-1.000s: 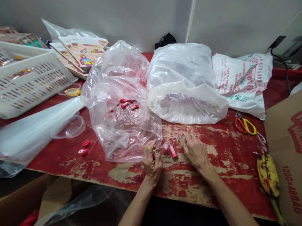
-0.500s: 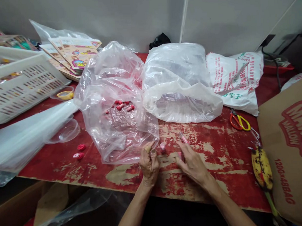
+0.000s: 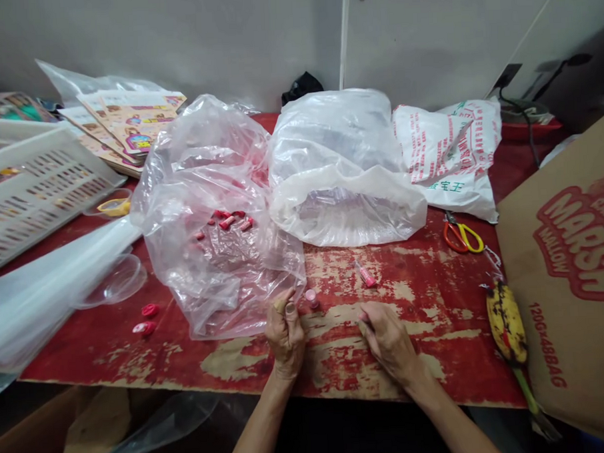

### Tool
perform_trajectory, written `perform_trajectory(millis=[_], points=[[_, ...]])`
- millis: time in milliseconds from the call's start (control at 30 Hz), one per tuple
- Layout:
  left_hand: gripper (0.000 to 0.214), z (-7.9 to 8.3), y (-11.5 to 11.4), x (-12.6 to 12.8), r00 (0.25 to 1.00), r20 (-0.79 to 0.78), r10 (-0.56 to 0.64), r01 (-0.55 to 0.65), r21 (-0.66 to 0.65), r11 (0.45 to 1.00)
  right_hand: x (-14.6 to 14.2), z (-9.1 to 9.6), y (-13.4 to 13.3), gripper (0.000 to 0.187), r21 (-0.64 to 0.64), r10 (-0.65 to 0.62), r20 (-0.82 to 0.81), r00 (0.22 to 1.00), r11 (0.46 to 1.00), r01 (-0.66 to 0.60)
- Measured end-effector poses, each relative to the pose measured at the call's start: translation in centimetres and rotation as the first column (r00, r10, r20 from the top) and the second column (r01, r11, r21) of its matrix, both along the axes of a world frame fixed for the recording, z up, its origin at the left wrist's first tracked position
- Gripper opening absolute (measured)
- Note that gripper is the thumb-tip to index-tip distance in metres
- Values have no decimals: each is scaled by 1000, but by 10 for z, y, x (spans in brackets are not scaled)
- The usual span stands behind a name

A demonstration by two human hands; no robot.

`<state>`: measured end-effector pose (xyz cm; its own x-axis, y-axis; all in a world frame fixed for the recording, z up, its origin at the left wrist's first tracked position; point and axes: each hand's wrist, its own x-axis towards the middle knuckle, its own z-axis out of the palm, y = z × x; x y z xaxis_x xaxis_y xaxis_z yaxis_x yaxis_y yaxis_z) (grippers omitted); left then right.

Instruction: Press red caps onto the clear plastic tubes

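Observation:
My left hand (image 3: 287, 334) rests by the near right edge of a clear plastic bag (image 3: 189, 285), fingers curled in and the index finger partly raised; what it holds, if anything, is hidden. My right hand (image 3: 391, 343) is closed above the table, its contents also hidden. Between and beyond the hands stands a small pink cylinder (image 3: 312, 298) with a pale top. A little pink tube with a clear end (image 3: 367, 275) lies beyond my right hand. Several small red tubes (image 3: 228, 222) show inside the bag's opening.
A second plastic bag (image 3: 332, 131), a printed white sack (image 3: 443, 147) and scissors (image 3: 462, 237) lie behind. At right are a banana (image 3: 506, 324) and a carton (image 3: 578, 254). Two red pieces (image 3: 144, 328), a clear lid (image 3: 117, 281) and a white basket (image 3: 39, 178) are left.
My right hand has drawn its fingers in and moved away from the pink tube, which now lies free. The pink piece seen under its fingers is now out of sight. The view has shifted right.

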<state>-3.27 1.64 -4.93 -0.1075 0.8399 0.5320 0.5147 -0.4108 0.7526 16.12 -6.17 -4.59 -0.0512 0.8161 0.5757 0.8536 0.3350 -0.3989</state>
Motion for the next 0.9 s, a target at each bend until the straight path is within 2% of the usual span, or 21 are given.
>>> perform_trajectory(millis=[167,267,367,500,600,667,733,900], points=[[27,-2,0,1,1000,2,28,-28,-37,999,0,-3,1,46,9,-10,-32,999,1000,10],[27,-4,1,1,1000,6,21,-21,-37,999,-1,-3,1,46,-30,7,-46,999,1000,-9],[27,-4,1,0,1000,2,22,-22,-35,999,-2,-2,1,49,7,-24,-109,994,1000,25],[26,-2,1,0,999,10,35,-35,-52,998,-3,0,5,46,-36,9,-72,997,999,-12],[26,-2,1,1,999,13,31,-30,-49,998,-5,0,9,48,-4,-10,-136,991,1000,10],[26,-3,1,0,999,22,25,-24,-43,999,-6,-1,12,46,2,-23,-117,993,1000,23],[27,-4,1,0,999,31,24,-23,-43,999,-7,-3,14,42,-45,11,-67,998,999,-14],[27,7,-7,-3,996,83,41,-39,-31,999,-9,-1,17,46,-137,13,-148,989,990,-33]])
